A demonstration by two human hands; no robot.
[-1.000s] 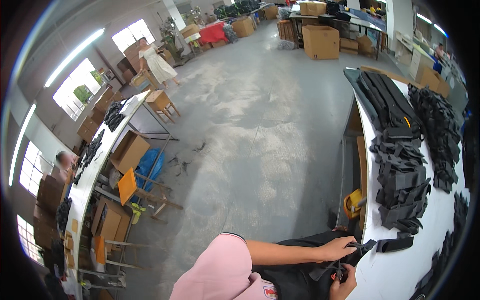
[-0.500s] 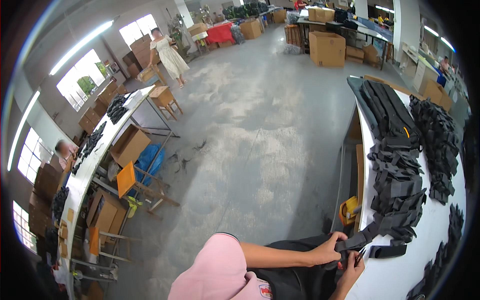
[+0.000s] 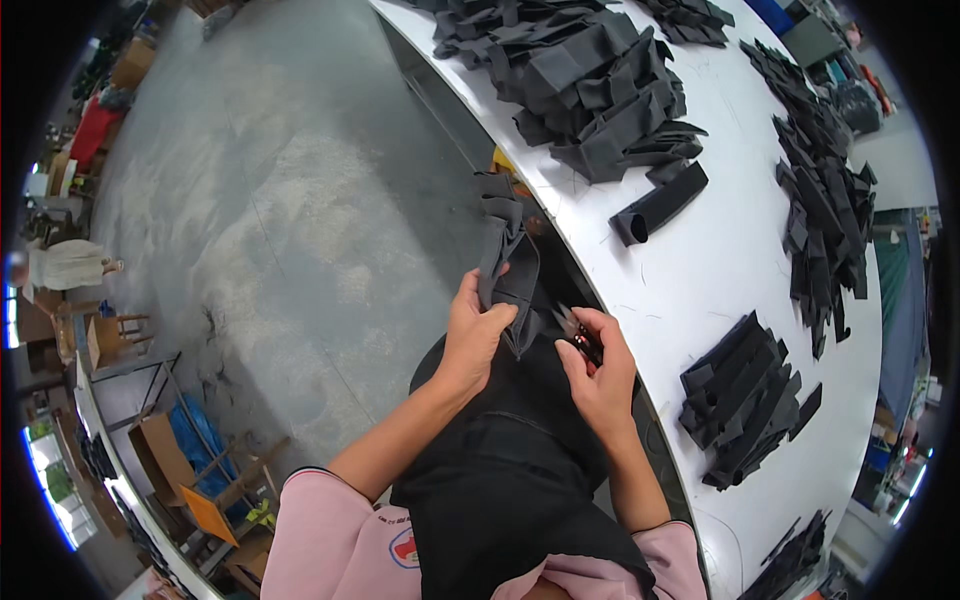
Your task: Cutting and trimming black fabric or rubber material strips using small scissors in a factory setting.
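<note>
My left hand (image 3: 472, 338) is closed on several dark grey fabric strips (image 3: 505, 235), which stand up from it and hang a little below the fingers. Its thumb presses on their lower part. To the right, my right hand (image 3: 608, 385) grips thread snips (image 3: 580, 338), their pointed blades toward the strips but apart from them. Both hands are over my black apron (image 3: 500, 450), beside the edge of the white table (image 3: 725, 260). One folded dark strip (image 3: 660, 205) with an open loop end lies on the table, in front of a big heap of strips (image 3: 600, 90).
More dark strips lie in a bundle (image 3: 740, 400) on the table's near part and in a long pile (image 3: 825, 220) along its far side. An orange stool (image 3: 210, 515), a cardboard box (image 3: 165, 455) and another person (image 3: 70, 265) are across the floor at the left.
My view has turned down and to the right, so the table fills more of it. The strips in my left hand now stand upright, and my right hand with the snips is apart from them.
</note>
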